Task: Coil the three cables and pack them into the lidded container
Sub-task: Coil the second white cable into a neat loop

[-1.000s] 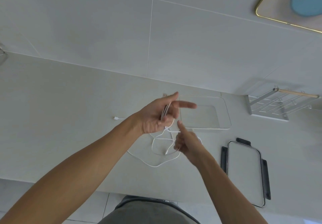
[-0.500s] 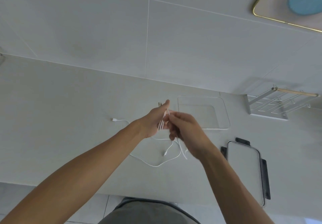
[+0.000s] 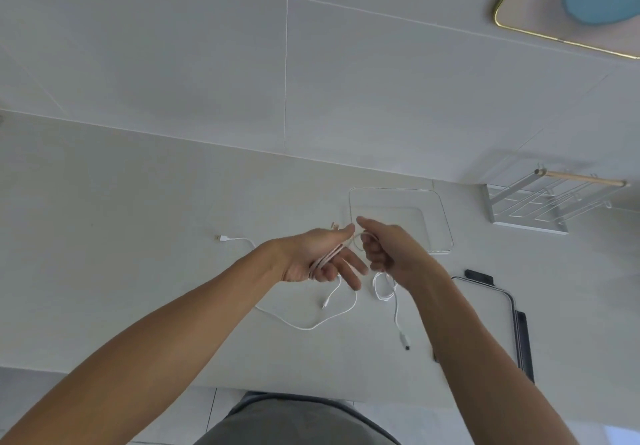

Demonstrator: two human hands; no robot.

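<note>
My left hand (image 3: pixel 320 257) holds a coil of pale pink cable (image 3: pixel 327 256) looped across its palm. My right hand (image 3: pixel 388 249) pinches the same cable by the thumb side of the coil. A loose white cable (image 3: pixel 304 325) lies on the counter below the hands, its USB plug (image 3: pixel 221 238) off to the left. Another white cable (image 3: pixel 396 309) hangs under my right hand and ends in a dark plug (image 3: pixel 405 342). The clear container (image 3: pixel 446 230) stands just behind the hands. Its lid (image 3: pixel 505 299) with dark clips lies to the right.
A white wire rack with a wooden rod (image 3: pixel 540 202) stands at the back right against the tiled wall. The counter's front edge (image 3: pixel 173 380) runs just below my forearms. A gold-rimmed tray with a blue shape (image 3: pixel 588 1) is at the top right.
My right hand has come up from the cables on the counter to the coil in my left hand. A white cable now hangs beneath it with its dark plug on the counter.
</note>
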